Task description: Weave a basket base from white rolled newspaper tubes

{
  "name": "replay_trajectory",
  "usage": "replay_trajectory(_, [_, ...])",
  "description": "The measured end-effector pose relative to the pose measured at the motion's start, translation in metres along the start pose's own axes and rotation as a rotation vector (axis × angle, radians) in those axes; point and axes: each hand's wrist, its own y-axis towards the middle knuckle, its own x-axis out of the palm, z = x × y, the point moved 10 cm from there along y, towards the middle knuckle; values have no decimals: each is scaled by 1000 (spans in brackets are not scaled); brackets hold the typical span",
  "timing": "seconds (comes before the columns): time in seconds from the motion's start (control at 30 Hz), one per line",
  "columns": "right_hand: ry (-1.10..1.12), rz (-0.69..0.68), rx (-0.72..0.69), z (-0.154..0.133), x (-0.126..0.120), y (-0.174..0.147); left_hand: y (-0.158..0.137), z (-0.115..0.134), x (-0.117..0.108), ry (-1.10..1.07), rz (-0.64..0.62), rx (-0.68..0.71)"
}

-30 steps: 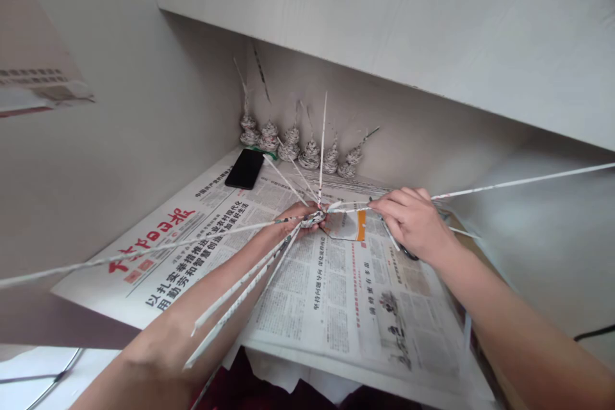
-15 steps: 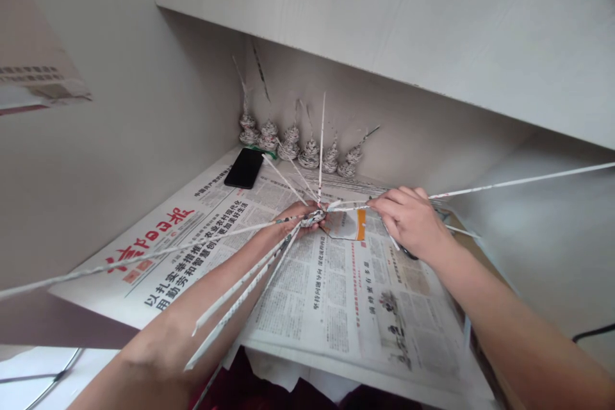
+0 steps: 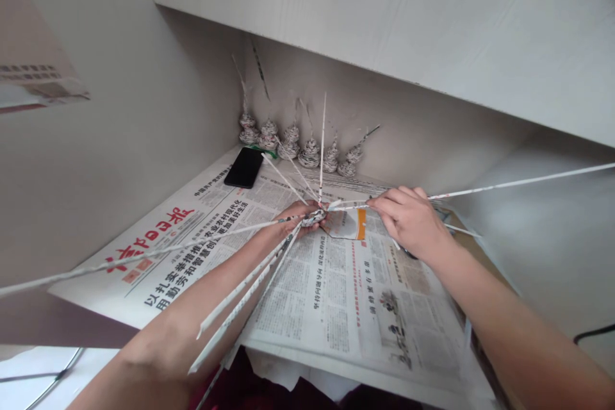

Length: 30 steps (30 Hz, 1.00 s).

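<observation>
A small woven piece of rolled paper (image 3: 314, 218) sits in my left hand (image 3: 296, 213), whose fingers are closed around it from behind and below. Several thin rolled-paper strips stick out of it: one upright (image 3: 322, 147), one long strip (image 3: 168, 248) to the left, and a bunch (image 3: 250, 282) over my left forearm. My right hand (image 3: 406, 218) pinches a rolled-paper strip (image 3: 509, 184) to the right of the woven piece. That strip runs from the piece through the fingers and on to the right edge of view.
Newspaper (image 3: 336, 307) covers the tabletop. A black phone (image 3: 244, 167) lies at the back left, beside a row of several woven paper gourds (image 3: 291, 143) against the wall. An orange-and-white card (image 3: 348, 224) lies under the hands. A grey panel (image 3: 384, 19) overhangs the back.
Almost nothing differs. The strips over my left forearm have shifted very slightly to the right; both hands keep their places.
</observation>
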Motion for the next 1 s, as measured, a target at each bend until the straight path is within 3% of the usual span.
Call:
replay_trajectory(0.17, [-20,-7,10,-1,0,1,7,0,-6,48,-22,28])
replay_trajectory(0.47, [-56,-53,31,-1,9,2,-5,5,4,58,68,26])
replay_trajectory(0.7, [-46,-44,45,-3,10,4,-4,9,-1,149,153,86])
replay_trajectory(1.0, [46,-9,94,3,13,3,8,8,-6,165,79,153])
